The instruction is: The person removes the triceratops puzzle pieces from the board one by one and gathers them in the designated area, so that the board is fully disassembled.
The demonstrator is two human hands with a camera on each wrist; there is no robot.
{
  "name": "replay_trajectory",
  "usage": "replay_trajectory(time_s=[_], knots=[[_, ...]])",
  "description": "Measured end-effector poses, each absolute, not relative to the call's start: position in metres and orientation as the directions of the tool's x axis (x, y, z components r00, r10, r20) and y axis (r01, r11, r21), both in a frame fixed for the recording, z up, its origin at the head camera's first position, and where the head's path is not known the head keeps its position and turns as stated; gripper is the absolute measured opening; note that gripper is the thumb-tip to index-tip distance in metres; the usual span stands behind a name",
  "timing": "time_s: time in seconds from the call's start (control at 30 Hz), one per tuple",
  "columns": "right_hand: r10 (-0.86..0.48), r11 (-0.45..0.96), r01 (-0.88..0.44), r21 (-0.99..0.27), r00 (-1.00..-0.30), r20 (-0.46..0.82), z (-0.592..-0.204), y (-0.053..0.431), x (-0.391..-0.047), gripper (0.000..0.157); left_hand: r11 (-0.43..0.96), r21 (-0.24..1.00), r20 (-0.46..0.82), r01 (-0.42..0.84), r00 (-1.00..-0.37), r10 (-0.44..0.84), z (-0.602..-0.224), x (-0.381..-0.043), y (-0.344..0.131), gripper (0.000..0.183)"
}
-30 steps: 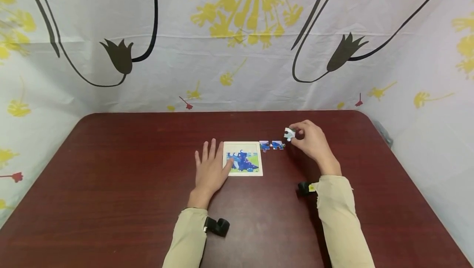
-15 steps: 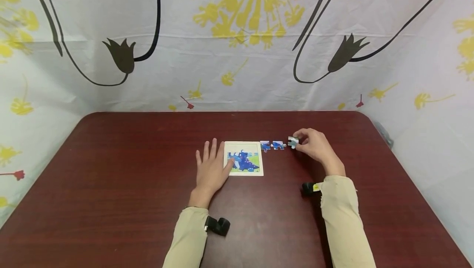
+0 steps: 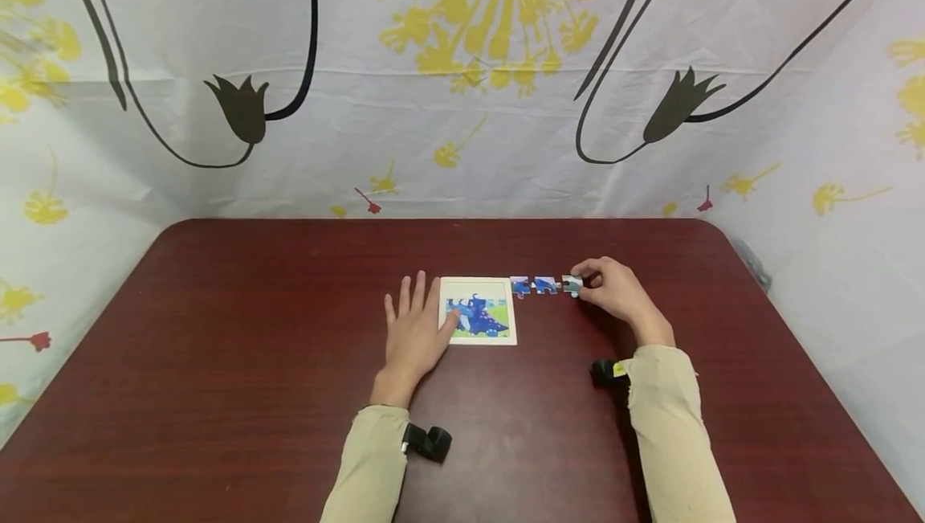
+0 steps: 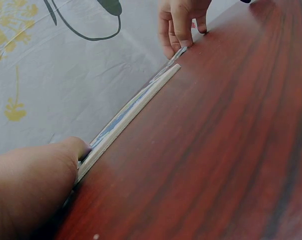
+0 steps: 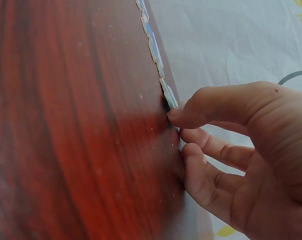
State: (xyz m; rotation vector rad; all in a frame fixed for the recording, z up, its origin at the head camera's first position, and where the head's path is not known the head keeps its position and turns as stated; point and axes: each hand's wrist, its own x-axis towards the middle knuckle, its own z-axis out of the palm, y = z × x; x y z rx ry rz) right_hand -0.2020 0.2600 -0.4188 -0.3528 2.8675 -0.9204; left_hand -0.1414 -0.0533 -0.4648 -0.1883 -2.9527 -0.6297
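My left hand [image 3: 413, 334] lies with its fingers straight on the table, thumb across the left rim of a square puzzle tray [image 3: 480, 288]. A blue dinosaur picture fills the tray's lower part; its upper strip is bare and pale. To the right of the tray sit two blue puzzle pieces, one [image 3: 520, 287] by its top right corner and another [image 3: 545, 285] just beyond. My right hand [image 3: 616, 290] pinches a third, pale blue-green puzzle piece [image 3: 571, 285] at the right of this row. In the right wrist view that piece [image 5: 169, 96] lies low at the tabletop, thumb on its near end.
The dark red-brown table [image 3: 253, 346] has rounded far corners. Behind it hangs a white curtain [image 3: 361, 129] with yellow and dark flower prints. Black wrist cameras sit on the left sleeve [image 3: 372, 459] and the right sleeve [image 3: 672, 418].
My right hand has lowered the pale puzzle piece from above the table, bringing it right and nearer, into line with the other two. The left hand keeps its place on the tray.
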Motion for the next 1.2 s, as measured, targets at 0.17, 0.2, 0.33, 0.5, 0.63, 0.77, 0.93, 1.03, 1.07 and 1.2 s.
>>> replay_trajectory(time_s=[0.17, 0.2, 0.33, 0.5, 0.63, 0.77, 0.93, 1.03, 1.07, 1.2], knots=[[-0.260, 0.774, -0.183, -0.606, -0.965, -0.040, -0.421, 0.261, -0.202, 0.033, 0.908, 0.396, 0.129, 0.137, -0.987, 0.093, -0.465, -0.141, -0.052, 0.070], [-0.263, 0.769, -0.183, -0.612, -0.964, -0.042, -0.422, 0.262, -0.202, 0.036, 0.908, 0.395, 0.130, 0.136, -0.987, 0.092, -0.465, -0.141, -0.052, 0.070], [-0.254, 0.741, -0.158, -0.652, -0.966, -0.055, -0.418, 0.264, -0.202, 0.049, 0.910, 0.392, 0.127, 0.134, -0.988, 0.090, -0.464, -0.140, -0.052, 0.069], [-0.255, 0.702, -0.192, -0.685, -0.967, 0.010, -0.402, 0.252, -0.197, 0.049, 0.910, 0.389, 0.124, 0.141, -0.987, 0.100, -0.462, -0.139, -0.052, 0.069], [-0.341, 0.674, -0.317, -0.667, -0.935, 0.100, -0.391, 0.214, -0.193, 0.036, 0.912, 0.385, 0.134, 0.141, -0.986, 0.096, -0.461, -0.139, -0.053, 0.069], [-0.489, 0.643, -0.445, -0.624, -0.865, 0.113, -0.395, 0.165, -0.185, 0.025, 0.910, 0.390, 0.132, 0.141, -0.987, 0.096, -0.461, -0.140, -0.053, 0.068], [-0.575, 0.689, -0.485, -0.539, -0.818, 0.000, -0.408, 0.122, -0.172, 0.031, 0.920, 0.367, 0.112, 0.134, -0.989, 0.099, -0.463, -0.141, -0.053, 0.066], [-0.561, 0.728, -0.488, -0.481, -0.828, -0.010, -0.415, 0.109, -0.168, 0.038, 0.919, 0.369, 0.112, 0.139, -0.988, 0.105, -0.464, -0.141, -0.053, 0.065], [-0.554, 0.736, -0.488, -0.469, -0.833, -0.003, -0.417, 0.107, -0.167, 0.038, 0.914, 0.380, 0.120, 0.144, -0.987, 0.105, -0.464, -0.141, -0.053, 0.065], [-0.538, 0.738, -0.481, -0.474, -0.843, 0.018, -0.418, 0.104, -0.166, 0.037, 0.884, 0.438, 0.133, 0.165, -0.984, 0.118, -0.461, -0.141, -0.056, 0.065]])
